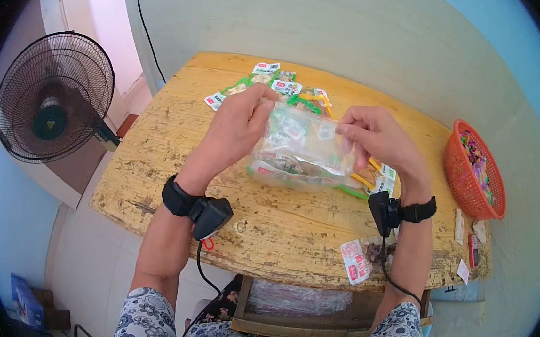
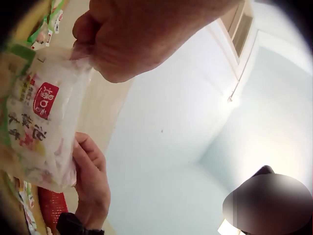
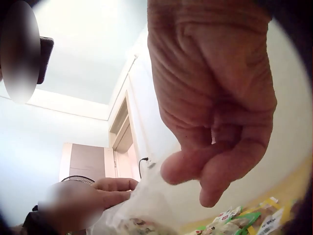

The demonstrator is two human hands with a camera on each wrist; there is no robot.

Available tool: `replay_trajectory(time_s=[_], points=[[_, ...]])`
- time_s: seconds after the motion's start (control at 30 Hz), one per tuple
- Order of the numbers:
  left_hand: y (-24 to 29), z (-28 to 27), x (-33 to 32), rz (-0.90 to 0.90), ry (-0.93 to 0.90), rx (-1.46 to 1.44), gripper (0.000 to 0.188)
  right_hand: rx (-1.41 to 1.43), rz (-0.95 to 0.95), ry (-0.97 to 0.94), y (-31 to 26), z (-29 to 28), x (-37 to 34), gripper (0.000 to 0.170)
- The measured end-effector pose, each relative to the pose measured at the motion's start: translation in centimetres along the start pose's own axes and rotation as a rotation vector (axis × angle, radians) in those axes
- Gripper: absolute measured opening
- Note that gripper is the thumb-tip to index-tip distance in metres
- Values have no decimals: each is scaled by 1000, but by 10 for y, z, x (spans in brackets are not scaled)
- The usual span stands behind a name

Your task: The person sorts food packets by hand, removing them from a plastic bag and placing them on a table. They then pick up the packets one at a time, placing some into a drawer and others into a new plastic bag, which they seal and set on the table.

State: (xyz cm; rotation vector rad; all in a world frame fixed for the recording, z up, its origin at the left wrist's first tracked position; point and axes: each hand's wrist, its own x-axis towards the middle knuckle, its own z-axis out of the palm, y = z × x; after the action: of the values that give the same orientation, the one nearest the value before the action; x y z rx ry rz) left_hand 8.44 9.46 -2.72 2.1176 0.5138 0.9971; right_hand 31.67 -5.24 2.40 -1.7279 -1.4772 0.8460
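Over the middle of the table, a clear plastic bag with several snack packets inside is stretched between both hands. At its upper left corner my left hand pinches the plastic between thumb and fingers. My right hand grips the upper right corner, its fingers curled. Through the film in the left wrist view, a packet shows a red label and dark lettering. The right wrist view shows the right hand close up beside the cloudy bag.
Green and yellow snack packets lie behind the bag, with another packet to its right. A red basket of small wrapped items stands at right. Near the front edge lies a packet, above an open drawer holding plastic. A fan stands left.
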Motion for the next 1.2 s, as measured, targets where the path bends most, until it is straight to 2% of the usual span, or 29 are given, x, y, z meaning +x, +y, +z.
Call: replay_trajectory(time_s=[0.17,0.3,0.4,0.47,0.57,0.7,0.8,0.9,1.0,1.1,1.2], points=[[-11,-6,-1,-99,-207,110,30,-59,23,-30,11,5,7,13],[-22,-9,2,-86,-324,150,28,-133,21,-42,32,9,21,9],[-36,-6,5,-66,-376,56,23,-109,-175,-74,63,11,36,5],[-39,-8,7,-51,-469,17,20,-104,-122,-78,70,9,39,9],[-28,-9,6,-209,-561,-25,17,-75,-34,-87,58,11,35,9],[-32,-9,8,-305,-603,-55,15,-59,1,-165,66,11,39,5],[-42,-8,8,-295,-613,-89,16,-264,-195,-44,74,7,41,13],[-48,-9,9,-268,-636,-90,18,-484,-178,348,29,14,24,25],[-48,-8,8,-278,-628,-102,18,-411,-360,331,-16,29,3,32],[-45,-8,8,-326,-634,-122,18,-458,-553,181,-15,50,-3,34],[-52,-8,8,-319,-669,-104,20,-656,-409,-30,-7,51,0,34]])
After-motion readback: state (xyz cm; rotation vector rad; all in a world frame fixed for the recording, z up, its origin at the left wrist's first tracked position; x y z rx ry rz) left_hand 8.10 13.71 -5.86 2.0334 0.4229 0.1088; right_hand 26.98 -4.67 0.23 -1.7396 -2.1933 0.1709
